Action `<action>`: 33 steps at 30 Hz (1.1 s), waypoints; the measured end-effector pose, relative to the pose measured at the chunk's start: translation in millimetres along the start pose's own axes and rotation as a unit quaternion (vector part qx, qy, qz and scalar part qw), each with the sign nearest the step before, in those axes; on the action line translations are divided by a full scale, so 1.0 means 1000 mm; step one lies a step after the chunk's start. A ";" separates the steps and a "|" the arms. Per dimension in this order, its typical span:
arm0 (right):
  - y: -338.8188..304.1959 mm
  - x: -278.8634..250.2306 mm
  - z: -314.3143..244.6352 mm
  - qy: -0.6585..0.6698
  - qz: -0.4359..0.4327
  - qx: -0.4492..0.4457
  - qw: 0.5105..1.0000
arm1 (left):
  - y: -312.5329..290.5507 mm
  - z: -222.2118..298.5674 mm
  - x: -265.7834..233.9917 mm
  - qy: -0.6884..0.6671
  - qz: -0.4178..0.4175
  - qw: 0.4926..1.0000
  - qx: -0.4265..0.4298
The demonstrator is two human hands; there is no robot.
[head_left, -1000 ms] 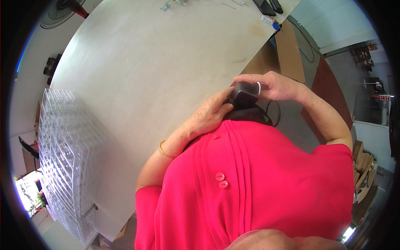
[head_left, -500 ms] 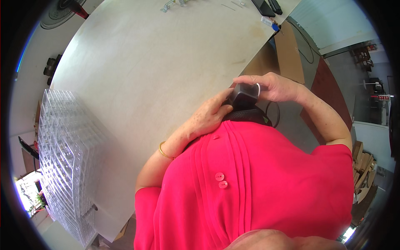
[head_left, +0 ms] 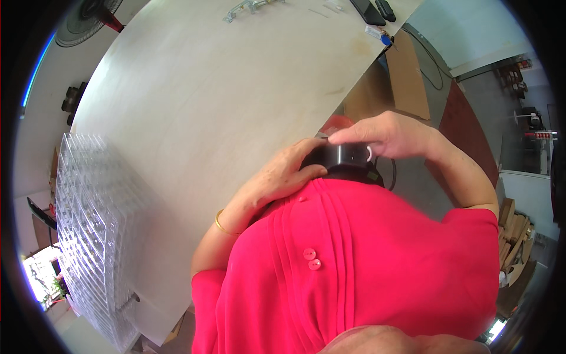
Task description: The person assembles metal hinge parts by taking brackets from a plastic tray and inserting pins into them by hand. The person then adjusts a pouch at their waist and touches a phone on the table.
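Observation:
At my waist, just past the table's near edge, a black box-shaped device point(head_left: 346, 154) rests with its glossy side facing up. My left hand point(head_left: 287, 168) is closed around its left end, thumb along the near side and fingers over the far side. Over the device's far right part reaches my right hand point(head_left: 386, 134), its index finger stretched out and touching the top edge. The other right fingers are mostly hidden. A white curved piece point(head_left: 369, 153) sticks out at the device's right end. Behind it shows a red translucent object point(head_left: 338, 124), partly covered.
A stack of clear plastic racks point(head_left: 94, 236) stands on the left of the pale table point(head_left: 206, 106). At the far edge lie a metal handle-like part point(head_left: 250, 7), a black phone point(head_left: 368, 10) and keys with a blue tag point(head_left: 384, 39). An open cardboard box point(head_left: 408, 82) sits beyond the table.
The device has tipped and come slightly lower, its glossy side now showing. My right hand has shifted down, index finger pointing onto it. The red object has come into sight.

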State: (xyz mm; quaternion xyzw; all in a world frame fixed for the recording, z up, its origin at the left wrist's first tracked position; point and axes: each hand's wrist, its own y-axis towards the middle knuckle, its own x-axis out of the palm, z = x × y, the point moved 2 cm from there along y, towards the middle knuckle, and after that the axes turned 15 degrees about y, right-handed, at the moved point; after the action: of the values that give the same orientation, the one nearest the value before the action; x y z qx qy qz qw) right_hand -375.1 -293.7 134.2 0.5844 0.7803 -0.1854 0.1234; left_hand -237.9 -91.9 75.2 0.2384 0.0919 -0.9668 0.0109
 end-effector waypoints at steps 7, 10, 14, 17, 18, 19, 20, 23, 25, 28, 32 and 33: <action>0.005 0.019 -0.023 -0.177 -0.020 -0.105 0.979 | -0.004 0.003 -0.005 0.191 0.010 0.978 -0.086; 0.005 0.020 -0.027 -0.207 -0.020 -0.127 0.970 | -0.002 -0.001 0.002 0.196 0.070 0.977 -0.052; 0.006 0.024 -0.027 -0.258 -0.024 -0.143 0.955 | -0.005 0.008 0.004 0.188 0.138 0.972 -0.005; 0.007 0.024 -0.031 -0.306 -0.015 -0.183 0.934 | -0.008 0.011 0.007 0.194 0.166 0.967 0.010; 0.007 0.024 -0.033 -0.333 -0.025 -0.185 0.924 | -0.008 0.011 0.008 0.212 0.181 0.960 0.026; 0.007 0.024 -0.035 -0.334 -0.026 -0.186 0.924 | -0.009 0.010 0.010 0.213 0.183 0.960 0.026; 0.006 0.024 -0.036 -0.317 -0.047 -0.171 0.932 | -0.010 0.009 0.012 0.212 0.189 0.958 0.030; 0.000 0.025 -0.039 -0.234 -0.063 -0.128 0.962 | -0.012 0.009 0.011 0.204 0.195 0.959 0.034; -0.002 0.022 -0.036 -0.140 -0.083 -0.077 0.984 | -0.012 0.012 0.012 0.195 0.196 0.960 0.032; 0.000 0.022 -0.029 -0.100 -0.067 -0.092 0.988 | -0.013 0.016 0.013 0.199 0.200 0.959 0.022; -0.002 0.019 -0.024 -0.039 -0.047 -0.097 0.993 | -0.014 0.018 0.016 0.172 0.210 0.962 0.024; 0.002 0.017 -0.026 0.004 -0.050 -0.041 0.998 | -0.014 0.018 0.017 0.173 0.206 0.963 0.029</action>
State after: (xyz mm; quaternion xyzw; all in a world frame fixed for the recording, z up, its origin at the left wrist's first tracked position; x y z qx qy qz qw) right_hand -378.0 -266.7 150.8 0.5398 0.8161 -0.1565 0.1345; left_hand -262.2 -81.3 85.2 0.4157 0.0135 -0.8901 0.1866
